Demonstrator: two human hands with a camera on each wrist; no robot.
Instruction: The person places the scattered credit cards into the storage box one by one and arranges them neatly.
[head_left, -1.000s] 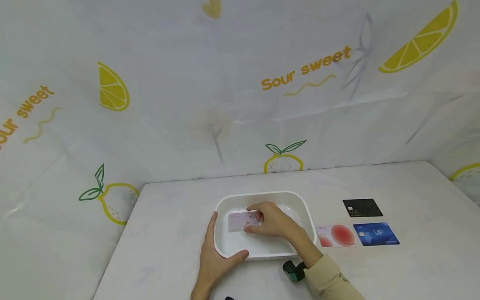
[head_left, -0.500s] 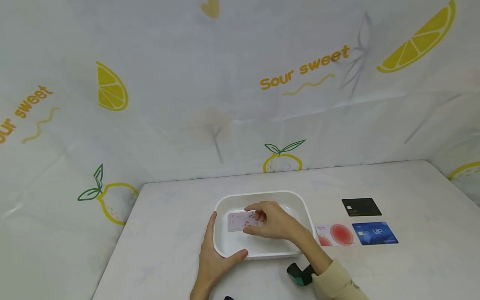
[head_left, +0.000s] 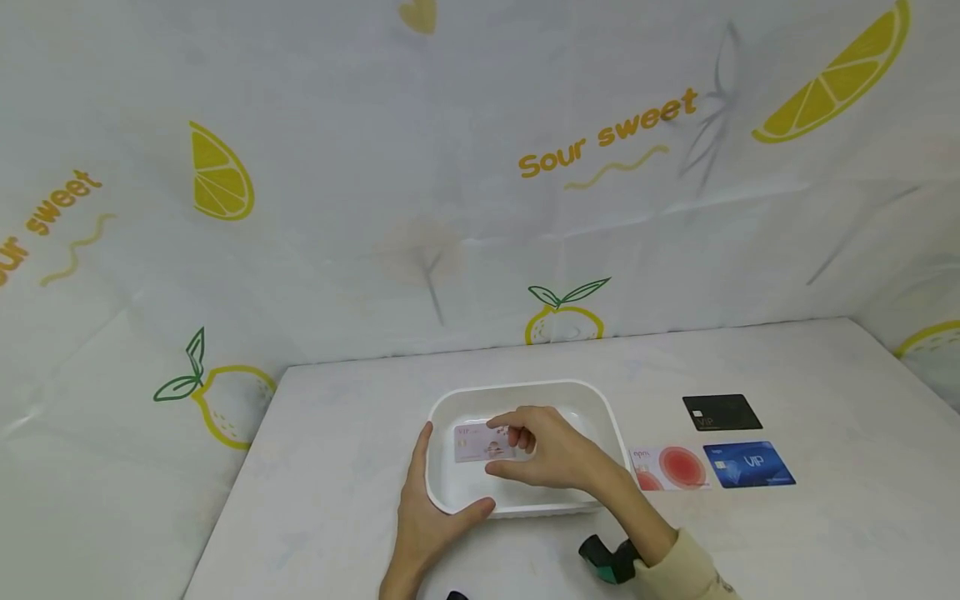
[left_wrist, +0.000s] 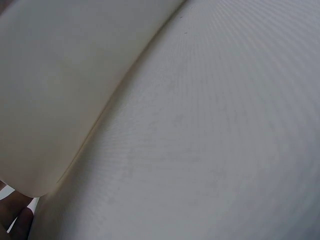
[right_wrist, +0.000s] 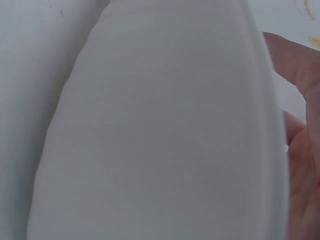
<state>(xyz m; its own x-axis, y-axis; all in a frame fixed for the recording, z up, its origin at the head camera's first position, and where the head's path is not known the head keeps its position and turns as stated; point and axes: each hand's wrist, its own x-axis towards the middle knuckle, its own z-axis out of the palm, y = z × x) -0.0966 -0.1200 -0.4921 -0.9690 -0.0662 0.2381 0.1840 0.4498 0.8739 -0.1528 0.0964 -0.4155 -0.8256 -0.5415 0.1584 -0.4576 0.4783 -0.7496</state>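
Note:
A pale pink VIP card (head_left: 474, 443) lies in the left part of a white plastic tray (head_left: 532, 500). Over the card's right end hovers my right hand (head_left: 551, 450), thumb and index finger apart, other fingers bent in; it grips nothing. My left hand (head_left: 427, 521) holds the tray's near left corner, thumb along the front side and fingers against the left wall. The left wrist view shows the tray's outer wall (left_wrist: 65, 85) with some fingers (left_wrist: 17, 215) at its lower end. In the right wrist view the tray wall (right_wrist: 160, 125) hides part of the right hand (right_wrist: 302, 165).
To the right of the tray lie a black VIP card (head_left: 723, 412), a blue VIP card (head_left: 750, 464) and a white card with red circles (head_left: 681, 468). A black and green wrist device (head_left: 609, 562) shows by the right sleeve (head_left: 686, 571). A lemon-print sheet (head_left: 375, 208) backs the table.
My right thumb and index finger have parted from the pink card and spread wider. The right forearm has shifted slightly right and nearer. The card, tray and left hand stay put.

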